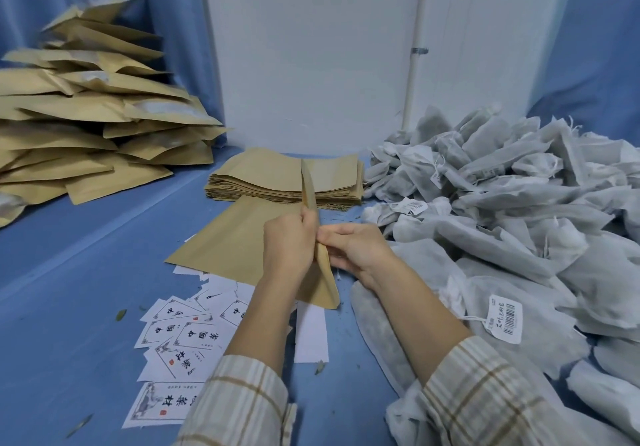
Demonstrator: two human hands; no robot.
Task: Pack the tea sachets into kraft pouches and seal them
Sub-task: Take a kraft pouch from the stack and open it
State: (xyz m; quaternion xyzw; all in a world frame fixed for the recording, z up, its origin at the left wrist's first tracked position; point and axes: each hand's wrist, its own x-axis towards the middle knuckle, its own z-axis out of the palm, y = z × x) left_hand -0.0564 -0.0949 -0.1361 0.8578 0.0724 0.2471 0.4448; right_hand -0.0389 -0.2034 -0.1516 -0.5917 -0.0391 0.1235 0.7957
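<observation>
A kraft pouch [309, 189] stands on edge at the middle of the blue table, seen almost edge-on. My left hand [287, 241] grips its left face and my right hand [353, 244] pinches its right face, both near the pouch's middle. Under them lies another flat kraft pouch [228, 237]. Behind it sits a neat stack of empty pouches [277, 179]. A big heap of grey-white tea sachets [512, 210] with strings and barcode tags fills the right side. I cannot tell whether the held pouch contains anything.
A tall pile of filled kraft pouches [86, 127] occupies the back left. Several white printed labels [187, 334] lie scattered at the near left. A white panel stands behind, with blue curtain on both sides.
</observation>
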